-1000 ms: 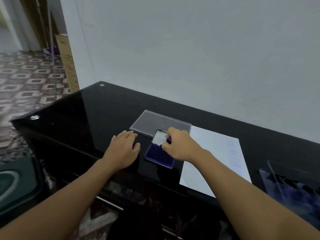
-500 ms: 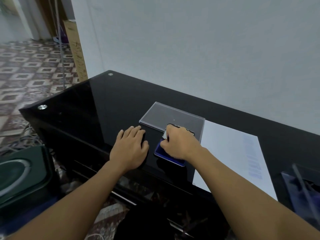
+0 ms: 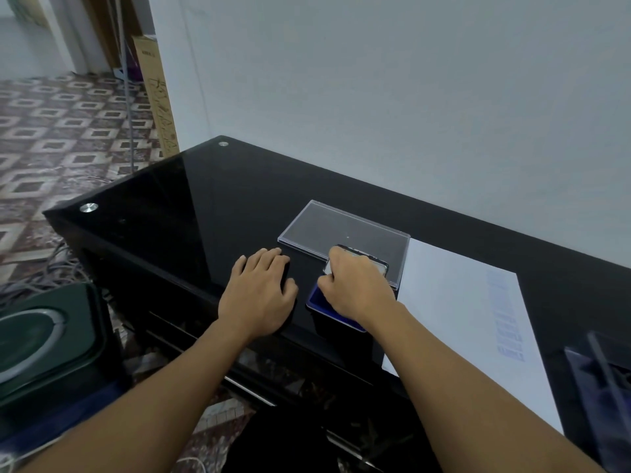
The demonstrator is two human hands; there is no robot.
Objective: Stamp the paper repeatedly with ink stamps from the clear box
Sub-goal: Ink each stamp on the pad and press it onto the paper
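Blue ink pad stays under the curled right hand, its hold hidden, while the left hand remains flat on the bench.

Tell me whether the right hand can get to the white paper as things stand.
Likely yes: the right hand, curled over the ink pad, sits just left of the paper, and nothing visible stands between them.

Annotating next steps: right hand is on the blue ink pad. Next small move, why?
Probably lift the right hand, stamp hidden inside, off the ink pad and right to the paper: its fingers are curled down on the pad, and bare sheet lies left of the blue marks.
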